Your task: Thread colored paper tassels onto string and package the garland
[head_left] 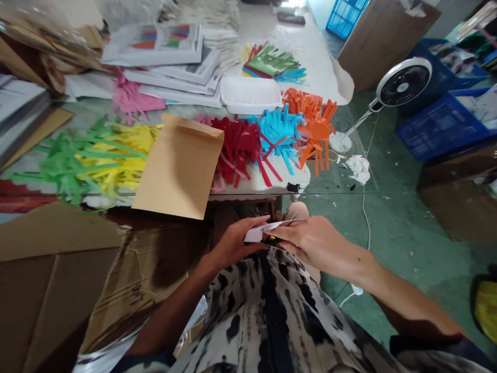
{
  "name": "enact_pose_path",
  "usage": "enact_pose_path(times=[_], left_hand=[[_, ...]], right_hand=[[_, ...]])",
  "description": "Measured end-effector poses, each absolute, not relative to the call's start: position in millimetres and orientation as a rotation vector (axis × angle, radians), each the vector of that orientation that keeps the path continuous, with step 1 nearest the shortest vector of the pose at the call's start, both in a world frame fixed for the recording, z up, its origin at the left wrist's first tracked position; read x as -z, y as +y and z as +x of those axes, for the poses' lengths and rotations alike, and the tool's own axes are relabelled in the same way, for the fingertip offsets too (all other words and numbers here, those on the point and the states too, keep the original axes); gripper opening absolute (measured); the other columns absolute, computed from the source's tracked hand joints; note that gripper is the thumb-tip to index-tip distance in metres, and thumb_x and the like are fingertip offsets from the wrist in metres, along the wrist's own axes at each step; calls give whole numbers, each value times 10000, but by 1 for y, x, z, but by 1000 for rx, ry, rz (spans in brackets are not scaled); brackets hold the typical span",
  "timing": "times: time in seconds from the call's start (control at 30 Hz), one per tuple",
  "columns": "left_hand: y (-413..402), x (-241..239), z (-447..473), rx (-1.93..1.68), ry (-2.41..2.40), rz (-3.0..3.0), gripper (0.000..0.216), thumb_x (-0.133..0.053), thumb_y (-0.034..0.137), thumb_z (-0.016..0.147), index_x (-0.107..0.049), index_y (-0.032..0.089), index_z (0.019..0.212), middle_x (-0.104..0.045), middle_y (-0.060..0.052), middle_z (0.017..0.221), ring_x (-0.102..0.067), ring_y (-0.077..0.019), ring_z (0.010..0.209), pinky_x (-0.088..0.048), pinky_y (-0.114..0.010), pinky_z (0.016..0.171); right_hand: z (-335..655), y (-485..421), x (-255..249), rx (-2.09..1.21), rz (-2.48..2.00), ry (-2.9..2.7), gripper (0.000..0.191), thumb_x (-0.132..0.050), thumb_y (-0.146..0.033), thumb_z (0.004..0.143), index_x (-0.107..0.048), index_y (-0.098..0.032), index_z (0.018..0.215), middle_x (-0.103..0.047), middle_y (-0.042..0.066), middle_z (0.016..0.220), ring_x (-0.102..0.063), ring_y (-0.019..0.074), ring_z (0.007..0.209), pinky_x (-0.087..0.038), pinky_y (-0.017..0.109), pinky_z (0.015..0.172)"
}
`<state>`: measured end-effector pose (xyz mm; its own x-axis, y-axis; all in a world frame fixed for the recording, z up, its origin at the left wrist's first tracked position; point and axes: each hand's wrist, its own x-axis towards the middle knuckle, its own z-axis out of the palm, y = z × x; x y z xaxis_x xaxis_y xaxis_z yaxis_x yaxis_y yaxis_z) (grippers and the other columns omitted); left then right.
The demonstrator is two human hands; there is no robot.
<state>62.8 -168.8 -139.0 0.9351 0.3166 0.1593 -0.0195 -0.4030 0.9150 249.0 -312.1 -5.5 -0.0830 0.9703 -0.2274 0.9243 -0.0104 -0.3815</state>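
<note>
Close to my body, below the table edge, both hands grip a piece of folded white paper [254, 235]. My left hand [237, 239] pinches its left end, and my right hand [313, 239] is closed on the right part, with fingers reaching over or into the fold. A small dark and yellow patch shows between the layers; I cannot make out what it is. A tan paper envelope [179, 166] lies ahead on the table edge, overlapping yellow paper strips [120, 155] and dark red strips [238, 147].
Green strips [68, 160], blue strips [279, 129] and orange strips [312, 122] line the table. Behind them are a white plastic tray [250, 94] and stacked printed packets [163, 46]. A fan [404, 85] and blue crates [442, 124] stand right; cardboard [70, 269] is at lower left.
</note>
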Motion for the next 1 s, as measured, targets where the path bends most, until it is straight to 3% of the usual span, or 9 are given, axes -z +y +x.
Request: enact_pose_path(times=[0.13, 0.23, 0.4, 0.57, 0.67, 0.77, 1.0], left_hand=[[-178, 138, 65, -304, 186, 1913, 728, -870, 346, 818, -587, 249, 1481, -691, -122, 1415, -682, -287, 1271, -532, -409, 1109], [-181, 138, 65, -301, 214, 1864, 736, -886, 338, 796, -606, 239, 1469, -699, -125, 1402, -687, -294, 1262, -524, -406, 1114], [-177, 141, 61, -286, 281, 1770, 689, -917, 374, 746, -687, 192, 1370, -769, -126, 1235, -747, -290, 1087, -585, -369, 973], [-174, 139, 63, -314, 330, 1733, 670, -919, 410, 738, -705, 161, 1321, -787, -113, 1120, -749, -261, 986, -587, -322, 886], [-175, 140, 66, -283, 277, 1768, 663, -897, 389, 770, -680, 192, 1364, -763, -110, 1221, -732, -251, 1050, -559, -318, 940], [-179, 140, 70, -199, 236, 1792, 627, -889, 379, 779, -689, 201, 1347, -771, -76, 1174, -724, -226, 1010, -540, -289, 906], [-186, 138, 74, -104, 311, 1679, 505, -880, 435, 771, -755, 153, 1171, -759, -24, 932, -662, -167, 802, -486, -229, 699]], right_hand=[[248, -303, 6, -799, -2202, -2271, 175, -573, -195, 1005, -746, -216, 1020, -791, 48, 879, -708, 190, 717, -217, 324, 549], [248, -306, 8, -787, -2201, -2270, 183, -588, -117, 951, -736, -190, 874, -766, 52, 808, -677, 176, 682, -226, 316, 545], [257, -328, -1, -567, -1908, -1971, 249, -508, -202, 1045, -755, -194, 1012, -796, 43, 901, -703, 138, 722, -384, 251, 606], [257, -337, 1, -381, -1902, -1693, 200, -554, -246, 1040, -750, -209, 1057, -813, 30, 938, -676, 111, 654, -411, 229, 606], [253, -330, 8, -537, -2105, -1951, 204, -563, -151, 960, -759, -202, 931, -801, 44, 870, -676, 148, 655, -300, 274, 550], [251, -319, 8, -791, -2304, -2211, 203, -589, -86, 867, -753, -199, 827, -789, 53, 809, -665, 169, 641, -160, 325, 541], [254, -313, -5, -958, -2229, -2266, 212, -563, -71, 859, -739, -188, 841, -774, 60, 804, -674, 171, 679, -189, 325, 556]])
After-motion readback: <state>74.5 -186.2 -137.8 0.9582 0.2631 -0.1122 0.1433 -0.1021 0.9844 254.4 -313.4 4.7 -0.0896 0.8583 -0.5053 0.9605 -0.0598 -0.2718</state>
